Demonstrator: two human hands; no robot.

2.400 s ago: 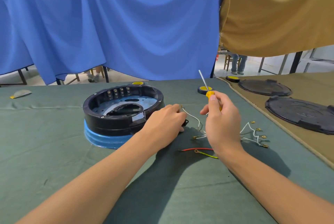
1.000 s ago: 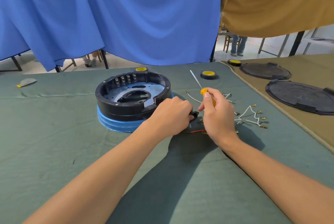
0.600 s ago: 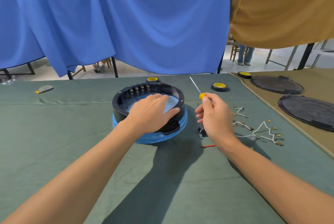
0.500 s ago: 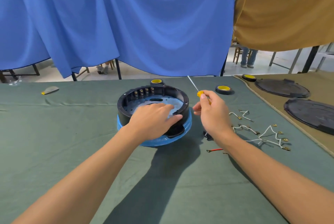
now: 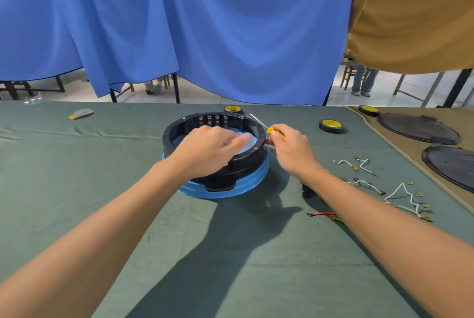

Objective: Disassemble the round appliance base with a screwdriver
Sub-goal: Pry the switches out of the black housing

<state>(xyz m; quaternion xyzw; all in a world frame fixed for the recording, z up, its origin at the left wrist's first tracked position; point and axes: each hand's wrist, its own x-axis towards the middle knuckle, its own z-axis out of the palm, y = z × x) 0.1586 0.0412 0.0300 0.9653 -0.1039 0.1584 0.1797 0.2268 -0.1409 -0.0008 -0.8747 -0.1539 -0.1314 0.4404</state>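
Glossy black plastic base (image 5: 246, 161), matt green tablecloth (image 5: 77, 189)

The round appliance base (image 5: 252, 163) is sitting flat on the green cloth (image 5: 77, 189), open side facing up. Its black ring housing is resting on a ribbed blue lower section, and a row of metal terminals is showing at the far inner wall. The right hand (image 5: 292, 150) is gripping the yellow-handled screwdriver (image 5: 268, 129) just beside the right rim, with the thin shaft pointing up and to the left.
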